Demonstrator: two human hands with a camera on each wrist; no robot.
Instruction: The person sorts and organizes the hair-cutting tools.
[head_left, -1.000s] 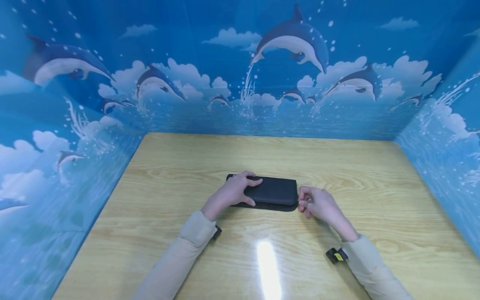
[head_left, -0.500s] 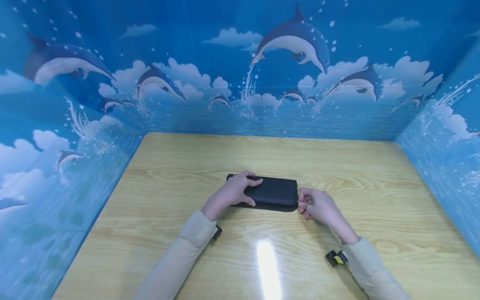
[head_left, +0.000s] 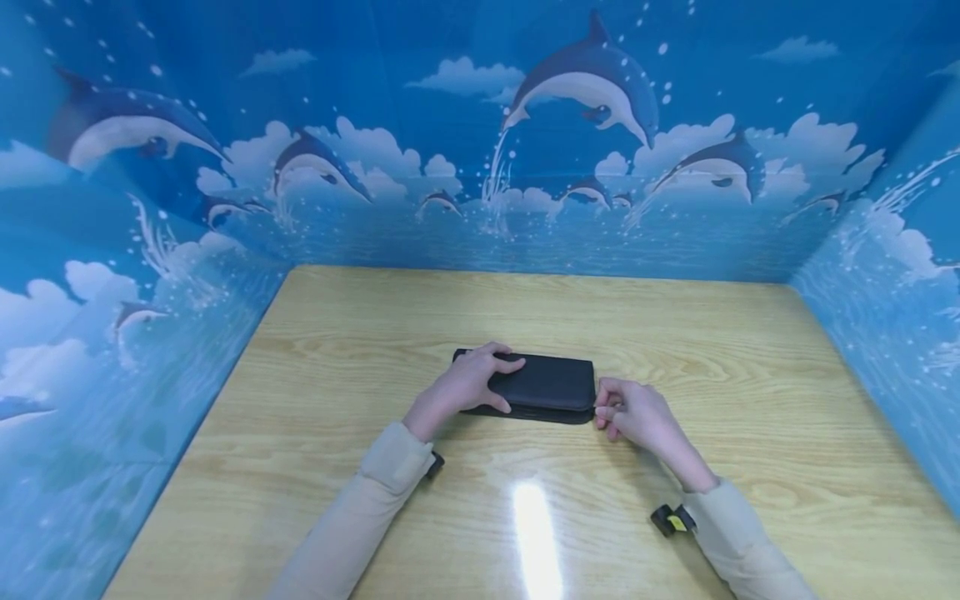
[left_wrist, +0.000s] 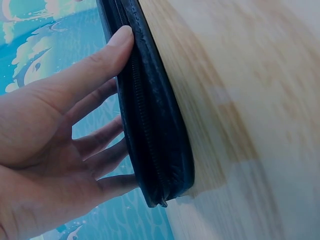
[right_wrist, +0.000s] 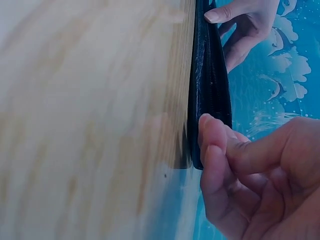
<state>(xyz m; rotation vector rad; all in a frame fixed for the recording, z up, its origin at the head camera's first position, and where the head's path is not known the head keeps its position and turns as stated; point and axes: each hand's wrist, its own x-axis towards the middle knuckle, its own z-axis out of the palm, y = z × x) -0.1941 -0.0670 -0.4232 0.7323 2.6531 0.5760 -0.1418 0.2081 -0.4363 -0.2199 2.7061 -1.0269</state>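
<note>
A flat black zip case (head_left: 551, 382) lies lengthwise on the table in the head view. Across its left part, my left hand (head_left: 468, 379) holds it down, fingers spread over the top and thumb at the front edge. The left wrist view shows that thumb against the zipper (left_wrist: 140, 100), which runs along the case's side. At the case's front right corner, my right hand (head_left: 633, 408) pinches with thumb and fingertips at the end of the zipper. The zipper pull itself is hidden behind the fingers in the right wrist view, where the right hand (right_wrist: 250, 175) covers the corner.
The wood-grain table (head_left: 360, 317) is bordered at the back and both sides by blue walls (head_left: 480, 242) printed with dolphins. A bright light reflection (head_left: 536, 533) lies on the tabletop near the front. A small black device (head_left: 672, 519) sits at the right wrist.
My right hand has shifted very slightly toward the front, still pinching at the case's corner. The left hand and the zip case stay where they were.
</note>
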